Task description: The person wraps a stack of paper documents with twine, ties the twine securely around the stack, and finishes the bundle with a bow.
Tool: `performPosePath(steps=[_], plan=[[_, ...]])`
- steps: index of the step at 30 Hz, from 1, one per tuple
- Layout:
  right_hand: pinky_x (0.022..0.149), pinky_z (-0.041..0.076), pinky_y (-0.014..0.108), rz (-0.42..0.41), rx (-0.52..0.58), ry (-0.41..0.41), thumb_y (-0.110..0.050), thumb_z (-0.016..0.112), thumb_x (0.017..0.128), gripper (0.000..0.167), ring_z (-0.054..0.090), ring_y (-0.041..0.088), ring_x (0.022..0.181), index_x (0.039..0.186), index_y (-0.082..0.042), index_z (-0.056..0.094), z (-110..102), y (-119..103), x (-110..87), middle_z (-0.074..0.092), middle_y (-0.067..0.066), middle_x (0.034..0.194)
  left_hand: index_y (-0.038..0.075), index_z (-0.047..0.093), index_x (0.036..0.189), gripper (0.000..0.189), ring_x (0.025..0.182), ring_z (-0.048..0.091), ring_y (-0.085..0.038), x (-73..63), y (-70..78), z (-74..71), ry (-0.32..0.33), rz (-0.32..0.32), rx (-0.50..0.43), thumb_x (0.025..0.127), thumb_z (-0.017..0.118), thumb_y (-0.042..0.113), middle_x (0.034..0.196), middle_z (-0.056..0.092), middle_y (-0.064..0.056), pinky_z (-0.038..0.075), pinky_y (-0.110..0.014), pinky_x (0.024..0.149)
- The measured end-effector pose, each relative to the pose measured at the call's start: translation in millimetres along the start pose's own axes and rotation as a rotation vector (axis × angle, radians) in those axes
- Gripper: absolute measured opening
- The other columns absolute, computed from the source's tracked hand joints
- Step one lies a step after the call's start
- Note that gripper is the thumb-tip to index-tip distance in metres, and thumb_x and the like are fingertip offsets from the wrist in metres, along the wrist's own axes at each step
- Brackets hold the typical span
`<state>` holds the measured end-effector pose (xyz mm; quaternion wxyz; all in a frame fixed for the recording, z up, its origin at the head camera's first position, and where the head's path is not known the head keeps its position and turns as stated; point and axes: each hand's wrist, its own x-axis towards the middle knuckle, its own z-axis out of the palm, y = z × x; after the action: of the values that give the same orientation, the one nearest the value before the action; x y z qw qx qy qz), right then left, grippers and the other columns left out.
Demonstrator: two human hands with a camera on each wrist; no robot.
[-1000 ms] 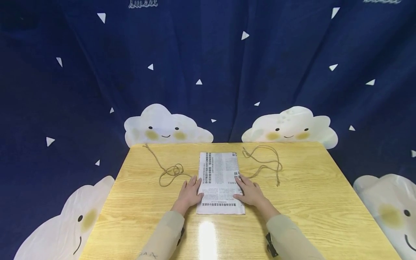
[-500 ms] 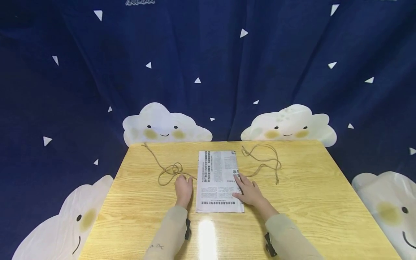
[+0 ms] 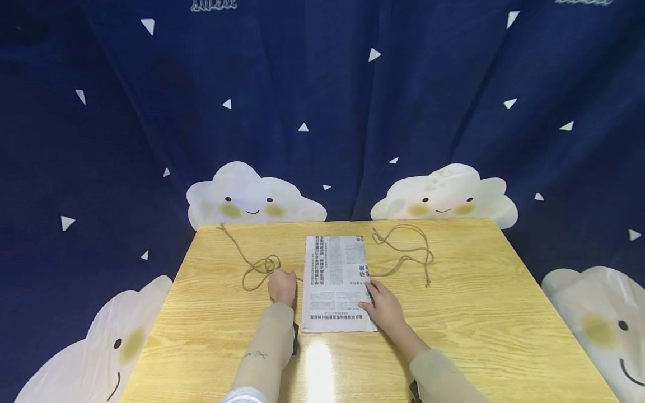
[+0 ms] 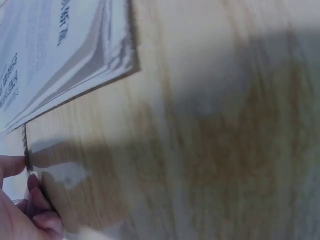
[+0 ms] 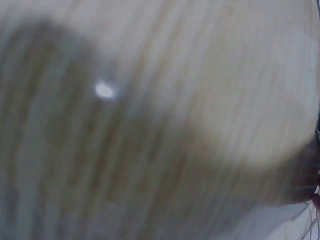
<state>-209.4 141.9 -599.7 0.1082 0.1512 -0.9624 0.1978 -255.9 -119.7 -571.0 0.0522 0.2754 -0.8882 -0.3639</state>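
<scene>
A folded stack of newspaper [image 3: 336,285] lies flat in the middle of the wooden table. Brown twine [image 3: 237,246] comes out from under its left side and ends in loose loops. More twine [image 3: 407,258] emerges on the right, so the middle part is hidden beneath the paper. Just left of the stack, my left hand [image 3: 283,286] has curled fingers; in the left wrist view its thumb and fingers [image 4: 42,210] pinch the twine [image 4: 26,147] close to the paper. My right hand [image 3: 387,307] rests with loosely spread fingers on the paper's right edge.
The wooden table [image 3: 478,291] ends at the back against a dark blue curtain [image 3: 282,73] printed with clouds and triangles. A bright light reflection lies on the tabletop in front of the newspaper.
My left hand has left the newspaper's left edge, moved slightly left and curled its fingers at the twine. The right hand stays on the right edge, slid slightly toward me.
</scene>
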Motion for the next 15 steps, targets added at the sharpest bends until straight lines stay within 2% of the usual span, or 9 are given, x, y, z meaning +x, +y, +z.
performPosePath(steps=[4, 7, 10, 15], plan=[[0.086, 0.047, 0.044, -0.015, 0.029, 0.091, -0.03, 0.075, 0.072, 0.056, 0.056, 0.034, 0.1, 0.111, 0.006, 0.06, 5, -4, -5.2, 0.057, 0.019, 0.11, -0.007, 0.062, 0.076, 0.017, 0.069, 0.061, -0.037, 3.2, 0.4, -0.8, 0.018, -0.021, -0.045, 0.078, 0.056, 0.009, 0.077, 0.063, -0.023, 0.049, -0.047, 0.055], [0.086, 0.048, 0.043, -0.048, 0.031, 0.128, -0.024, 0.074, 0.075, 0.047, 0.056, 0.033, 0.099, 0.106, 0.008, 0.062, 6, -8, -9.1, 0.057, 0.019, 0.107, -0.009, 0.061, 0.077, 0.016, 0.071, 0.06, -0.037, 5.4, 1.0, -2.5, 0.028, -0.04, -0.087, 0.077, 0.056, 0.006, 0.079, 0.062, -0.024, 0.05, -0.048, 0.058], [0.087, 0.047, 0.043, -0.071, 0.011, 0.132, -0.02, 0.071, 0.079, 0.041, 0.056, 0.034, 0.101, 0.107, 0.008, 0.062, 7, -10, -13.6, 0.057, 0.02, 0.11, -0.009, 0.061, 0.081, 0.016, 0.075, 0.061, -0.038, 6.9, 0.8, -4.1, 0.026, -0.066, -0.129, 0.077, 0.058, 0.006, 0.083, 0.062, -0.025, 0.051, -0.049, 0.062], [0.092, 0.044, 0.044, -0.049, 0.043, 0.097, -0.015, 0.066, 0.08, 0.042, 0.053, 0.036, 0.109, 0.115, 0.006, 0.059, 4, -12, -23.2, 0.054, 0.021, 0.12, -0.01, 0.061, 0.086, 0.017, 0.078, 0.061, -0.038, 8.5, -0.1, -7.2, 0.01, -0.072, -0.156, 0.077, 0.059, 0.004, 0.085, 0.063, -0.025, 0.051, -0.049, 0.065]])
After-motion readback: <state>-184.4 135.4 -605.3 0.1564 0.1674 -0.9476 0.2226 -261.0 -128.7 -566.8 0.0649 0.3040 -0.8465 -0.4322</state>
